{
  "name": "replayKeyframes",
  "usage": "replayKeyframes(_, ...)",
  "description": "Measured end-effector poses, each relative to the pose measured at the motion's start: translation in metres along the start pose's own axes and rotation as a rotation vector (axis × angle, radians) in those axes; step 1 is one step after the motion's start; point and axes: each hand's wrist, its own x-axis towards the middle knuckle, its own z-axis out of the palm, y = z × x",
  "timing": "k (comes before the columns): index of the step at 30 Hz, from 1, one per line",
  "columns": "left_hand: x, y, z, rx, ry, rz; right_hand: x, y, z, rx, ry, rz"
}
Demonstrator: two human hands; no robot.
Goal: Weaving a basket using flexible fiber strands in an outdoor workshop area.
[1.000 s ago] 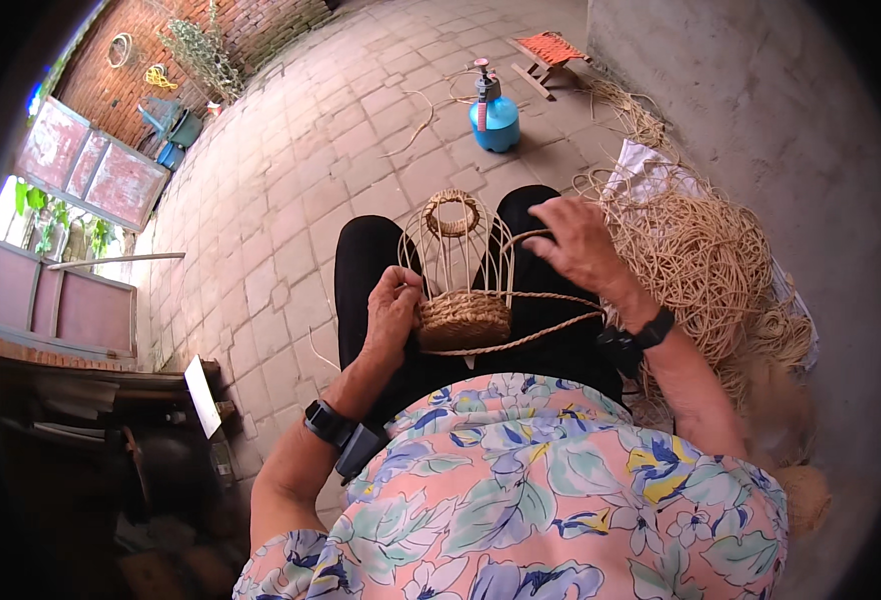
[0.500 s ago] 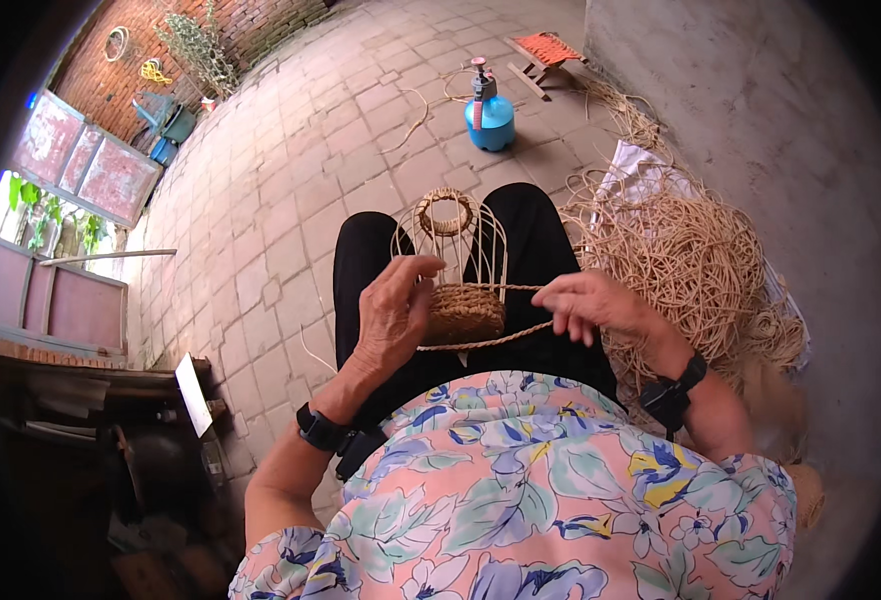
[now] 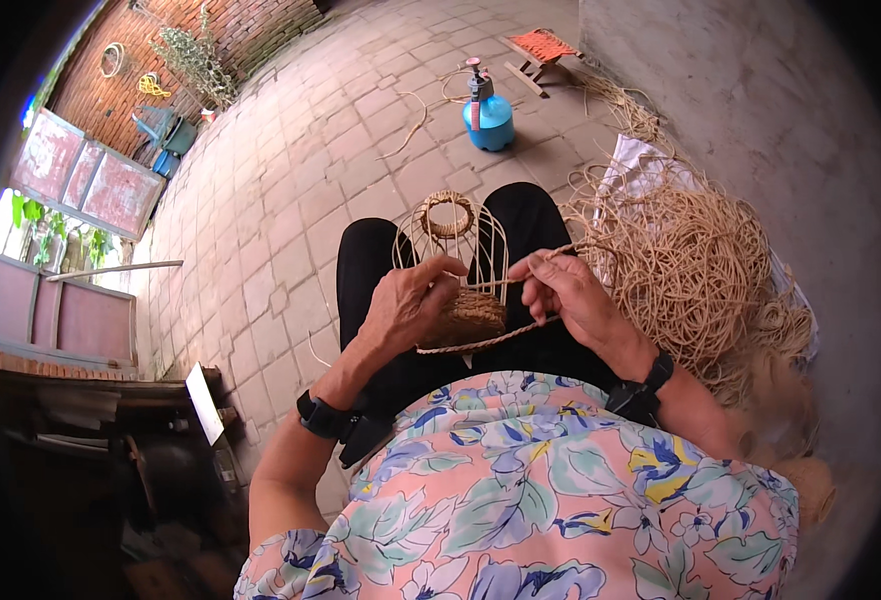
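A partly woven basket (image 3: 478,313) rests on its side between my thighs. Its lower part is a tight brown weave, bare pale ribs rise from that, and a wrapped ring (image 3: 471,222) joins them at the far end. My left hand (image 3: 408,305) is curled over the left side of the weave, fingers bent against the ribs; its fingertips are partly hidden. To the right of the basket, my right hand (image 3: 571,298) pinches a twisted straw cord (image 3: 481,345) between thumb and fingers. One stretch of cord runs from the weave to these fingers, and another loops below the basket.
A large heap of loose cord (image 3: 681,270) lies on white cloth to my right, beside a grey wall (image 3: 761,110). Ahead on the paving stand a blue pump sprayer (image 3: 489,125) and a folding stool with an orange seat (image 3: 541,46). Dark clutter (image 3: 111,430) is at left.
My right hand has come slightly left and up, its fingers closing from a looser pose onto the cord. A cord end now sticks out past its fingers. My left hand stays at the basket.
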Motion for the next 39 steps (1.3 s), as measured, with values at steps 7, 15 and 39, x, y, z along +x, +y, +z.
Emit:
replayKeyframes(7, 0.011, 0.025, 0.010, 0.286, 0.089, 0.229, 0.005, 0.008, -0.024, 0.053, 0.081, 0.078)
replayKeyframes(15, 0.020, 0.020, 0.024, 0.324, 0.121, 0.205, 0.084, -0.004, -0.001, -0.167, 0.123, -0.059)
replayKeyframes(39, -0.022, -0.004, 0.002, -0.048, 0.052, -0.029, 0.044, -0.016, 0.053, 0.040, -0.172, -0.120)
